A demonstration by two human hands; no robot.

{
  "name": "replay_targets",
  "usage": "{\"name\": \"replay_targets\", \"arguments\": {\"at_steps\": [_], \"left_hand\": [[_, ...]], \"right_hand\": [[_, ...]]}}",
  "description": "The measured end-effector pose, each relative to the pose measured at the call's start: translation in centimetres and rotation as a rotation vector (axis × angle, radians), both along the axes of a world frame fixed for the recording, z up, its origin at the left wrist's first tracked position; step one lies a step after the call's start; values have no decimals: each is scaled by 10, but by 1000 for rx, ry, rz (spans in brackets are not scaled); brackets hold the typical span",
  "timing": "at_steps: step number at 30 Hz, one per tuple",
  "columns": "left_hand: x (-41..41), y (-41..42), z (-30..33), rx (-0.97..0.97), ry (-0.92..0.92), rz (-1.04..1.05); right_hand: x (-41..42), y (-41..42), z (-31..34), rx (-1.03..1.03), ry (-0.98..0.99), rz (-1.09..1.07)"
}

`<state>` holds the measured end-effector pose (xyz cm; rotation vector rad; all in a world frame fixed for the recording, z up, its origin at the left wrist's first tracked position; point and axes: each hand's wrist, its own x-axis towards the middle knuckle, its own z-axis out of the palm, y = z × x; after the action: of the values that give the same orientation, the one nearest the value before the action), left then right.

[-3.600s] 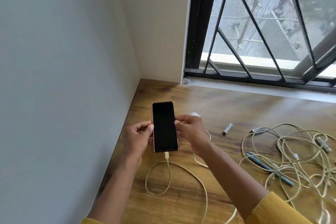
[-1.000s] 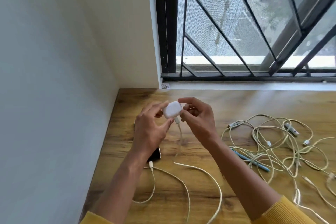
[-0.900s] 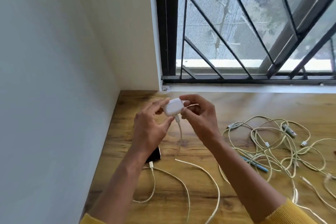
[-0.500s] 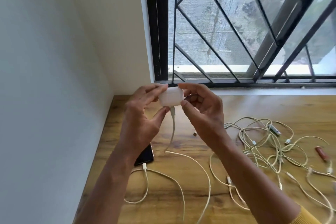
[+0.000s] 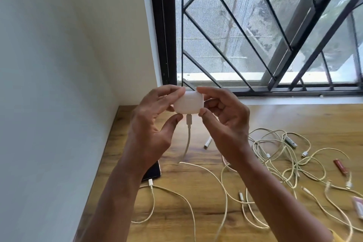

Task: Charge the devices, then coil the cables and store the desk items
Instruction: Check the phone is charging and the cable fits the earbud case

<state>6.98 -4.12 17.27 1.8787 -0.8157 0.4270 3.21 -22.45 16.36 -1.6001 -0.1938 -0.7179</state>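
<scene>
While I hold the white case [image 5: 188, 103] up in front of the window [image 5: 255, 29], both my hands pinch it from either side. My left hand [image 5: 153, 124] has its fingertips along the top left edge and its thumb curled under the lower left corner. My right hand [image 5: 225, 122] mirrors that, forefinger on the top right edge and thumb pressed against the lower right corner, the other fingers curled loosely behind. A cream cable [image 5: 188, 139] is plugged into the bottom of the case and hangs down to the desk [image 5: 196, 210], where it runs on in a long curve toward me.

Below my left wrist the phone [image 5: 152, 172] lies flat on the desk near the wall [image 5: 49, 104], mostly hidden by my arm, with a second cable [image 5: 157, 196] plugged into its near end and looping across the wood. To the right lies a tangle [image 5: 284, 161] of more cream cables with loose plugs. A small silver stick [image 5: 208, 142] lies just behind my right hand, and a red item [image 5: 340, 166] rests farther right, beyond the tangle.
</scene>
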Motion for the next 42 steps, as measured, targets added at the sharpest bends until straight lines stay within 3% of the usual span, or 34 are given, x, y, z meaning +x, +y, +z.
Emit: {"name": "replay_targets", "arguments": {"at_steps": [14, 42], "left_hand": [[-18, -11, 30, -315, 34, -118], [-20, -30, 47, -413, 60, -149]], "right_hand": [[-11, -3, 37, 72, -118, 110], [-10, -9, 55, 205, -120, 160]]}}
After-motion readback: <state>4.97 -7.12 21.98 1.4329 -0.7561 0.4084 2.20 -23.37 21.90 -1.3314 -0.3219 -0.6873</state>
